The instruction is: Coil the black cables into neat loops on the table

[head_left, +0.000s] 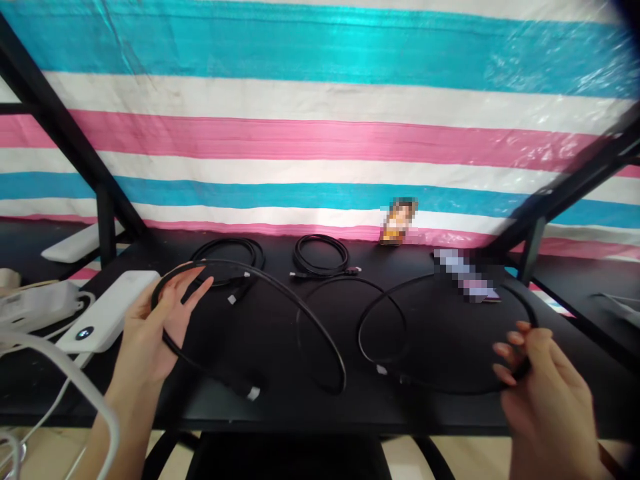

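Note:
A black cable (334, 347) with metal plug ends is stretched in loose loops between my hands, above the dark desk. My left hand (163, 320) grips one loop between thumb and fingers, with some fingertips sticking out. On the right, my right hand (547, 373) is closed around another loop of black cable (450, 391). One silver plug (253, 393) dangles near my left hand; a second plug (381, 369) hangs around the middle. Whether both hands hold one single cable, I cannot tell for sure. Behind lie two coiled black cables, one on the left (261, 253) and one in the middle (320, 237).
A white power bank (113, 310) lies beside my left wrist, with white adapters (37, 305) and white cords (75, 373) further left. A small upright picture (399, 221) and a blurred flat item (467, 275) are at the back. Black frame bars (70, 127) flank a striped sheet (320, 140).

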Tool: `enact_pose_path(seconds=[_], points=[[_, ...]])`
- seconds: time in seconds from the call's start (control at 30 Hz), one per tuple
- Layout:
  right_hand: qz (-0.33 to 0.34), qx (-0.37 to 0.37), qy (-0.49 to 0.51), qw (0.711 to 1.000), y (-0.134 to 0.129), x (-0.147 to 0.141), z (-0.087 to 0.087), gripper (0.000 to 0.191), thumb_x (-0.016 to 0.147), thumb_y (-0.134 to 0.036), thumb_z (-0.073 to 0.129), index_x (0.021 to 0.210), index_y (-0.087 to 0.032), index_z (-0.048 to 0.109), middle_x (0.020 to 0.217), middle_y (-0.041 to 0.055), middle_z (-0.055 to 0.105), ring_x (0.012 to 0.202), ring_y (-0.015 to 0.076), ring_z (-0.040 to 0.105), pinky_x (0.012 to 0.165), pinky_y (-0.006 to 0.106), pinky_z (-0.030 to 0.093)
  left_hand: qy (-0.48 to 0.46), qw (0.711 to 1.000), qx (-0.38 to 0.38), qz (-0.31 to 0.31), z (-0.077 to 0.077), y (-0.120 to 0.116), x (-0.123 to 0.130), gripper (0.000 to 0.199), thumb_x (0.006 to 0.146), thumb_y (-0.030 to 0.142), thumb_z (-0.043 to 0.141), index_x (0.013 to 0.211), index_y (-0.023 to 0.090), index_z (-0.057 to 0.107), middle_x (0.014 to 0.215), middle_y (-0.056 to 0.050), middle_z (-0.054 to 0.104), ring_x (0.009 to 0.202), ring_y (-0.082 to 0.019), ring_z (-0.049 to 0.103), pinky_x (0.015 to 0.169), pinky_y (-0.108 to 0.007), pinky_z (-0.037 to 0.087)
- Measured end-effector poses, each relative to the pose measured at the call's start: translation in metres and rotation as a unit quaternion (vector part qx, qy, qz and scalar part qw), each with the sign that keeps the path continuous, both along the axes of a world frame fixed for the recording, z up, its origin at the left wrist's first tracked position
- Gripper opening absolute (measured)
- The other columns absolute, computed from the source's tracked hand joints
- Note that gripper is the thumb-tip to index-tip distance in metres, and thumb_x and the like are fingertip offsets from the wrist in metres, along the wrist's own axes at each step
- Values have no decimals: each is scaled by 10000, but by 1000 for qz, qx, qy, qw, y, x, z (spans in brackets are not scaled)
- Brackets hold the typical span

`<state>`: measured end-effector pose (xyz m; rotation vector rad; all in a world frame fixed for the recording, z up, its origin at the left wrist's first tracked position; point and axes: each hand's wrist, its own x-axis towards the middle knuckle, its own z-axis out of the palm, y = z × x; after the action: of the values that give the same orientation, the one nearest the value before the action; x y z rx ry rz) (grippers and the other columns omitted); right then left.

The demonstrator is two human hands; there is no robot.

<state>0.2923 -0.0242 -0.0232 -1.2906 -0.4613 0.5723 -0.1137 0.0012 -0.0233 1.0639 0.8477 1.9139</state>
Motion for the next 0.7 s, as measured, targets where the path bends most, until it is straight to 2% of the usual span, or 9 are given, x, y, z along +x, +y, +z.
enact_pose_path(seconds=[0.1,0.17,0.27,0.33,0.4,0.47,0.6,0.63,0.7], points=[[-21,-11,-28,999,-3,4,-2,396,562,-482,788,749,-168,638,786,10,536,560,61,488,291,92,286,69,996,47,-36,-1,-4,-5,77,717,196,727,747,267,731,1029,5,700,1132,-270,565,955,-462,497],[17,-16,-64,998,-2,-1,-1,407,545,-495,791,731,-166,641,831,33,569,605,93,535,281,103,298,111,989,66,-77,2,-6,1,98,717,180,724,711,277,735,1049,-11,693,1136,-293,563,948,-512,486],[153,-41,-119,980,4,-22,2,392,607,-527,742,761,-177,655,863,62,613,786,199,618,383,180,480,143,980,50,-132,10,-7,29,177,731,110,692,737,280,743,1077,-26,684,1175,-300,533,962,-525,466],[286,-62,-135,947,10,-41,4,345,703,-523,675,771,-185,658,912,79,644,950,249,608,599,296,582,136,978,19,-155,15,-6,55,197,737,108,682,789,286,748,1089,-20,682,1168,-278,541,984,-489,455],[396,-83,-119,907,15,-61,2,332,779,-515,606,828,-192,663,1013,97,660,1048,256,584,778,360,559,145,976,-49,-157,18,-3,80,149,746,141,681,810,256,750,1110,-34,678,1143,-253,561,997,-424,450],[472,-108,-63,873,17,-78,-3,397,827,-547,523,947,-194,662,1114,121,645,1071,259,586,856,396,516,143,974,-102,-140,16,1,99,128,743,177,685,837,235,750,1104,-43,685,1118,-237,577,1007,-379,433],[601,-115,75,788,10,-95,-17,604,850,-662,330,1056,-189,644,1158,147,630,1031,269,610,819,405,501,133,974,-154,-103,3,8,113,178,747,206,670,908,230,740,1082,-40,699,1109,-229,584,999,-354,424],[619,-110,95,772,8,-96,-18,614,852,-667,310,1080,-198,634,1148,141,635,1009,258,616,755,360,512,137,972,-160,-100,-1,9,113,176,747,205,666,904,231,741,1074,-37,702,1102,-225,588,993,-346,428],[628,-102,120,762,3,-97,-17,603,856,-660,303,1131,-217,606,1137,128,636,902,213,628,550,232,465,148,969,-168,-101,-7,8,110,166,751,205,660,892,235,743,1066,-30,703,1092,-213,593,987,-326,429]])
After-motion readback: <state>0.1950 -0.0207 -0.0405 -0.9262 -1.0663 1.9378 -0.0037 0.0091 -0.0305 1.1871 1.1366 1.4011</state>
